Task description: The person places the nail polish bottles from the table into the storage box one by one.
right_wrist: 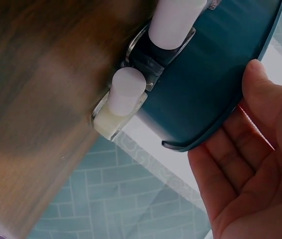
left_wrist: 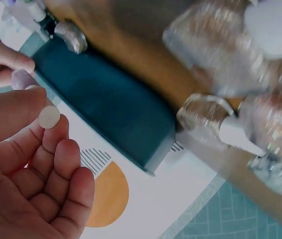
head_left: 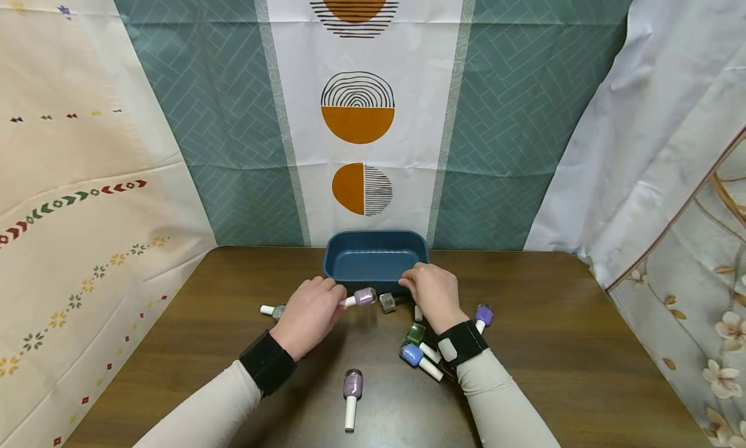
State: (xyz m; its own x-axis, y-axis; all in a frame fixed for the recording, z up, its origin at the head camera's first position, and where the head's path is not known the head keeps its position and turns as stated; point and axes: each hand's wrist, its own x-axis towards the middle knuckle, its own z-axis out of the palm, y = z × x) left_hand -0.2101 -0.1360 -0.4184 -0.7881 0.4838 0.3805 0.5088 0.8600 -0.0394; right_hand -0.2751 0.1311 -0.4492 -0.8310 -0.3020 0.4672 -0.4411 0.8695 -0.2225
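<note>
My left hand [head_left: 311, 309] pinches a lilac nail polish bottle [head_left: 366, 296] by its white cap [left_wrist: 49, 117], in front of the blue bin [head_left: 373, 286]. In the left wrist view its thumb and forefinger close on the cap, the other fingers curled. My right hand [head_left: 434, 292] grips the rim at the bin's near right corner; in the right wrist view the thumb [right_wrist: 256, 79] lies on the rim. A glittery dark bottle [head_left: 387, 303] lies against the bin's front, between the hands. The bin's visible floor is bare.
Beneath the right forearm lie green [head_left: 416, 333] and blue [head_left: 412, 354] polish bottles, with a purple one [head_left: 484, 315] to the right. Another lilac bottle [head_left: 352, 384] lies near the front of the wooden table [head_left: 553, 357]. A glittery bottle [head_left: 278, 311] shows left of the left hand.
</note>
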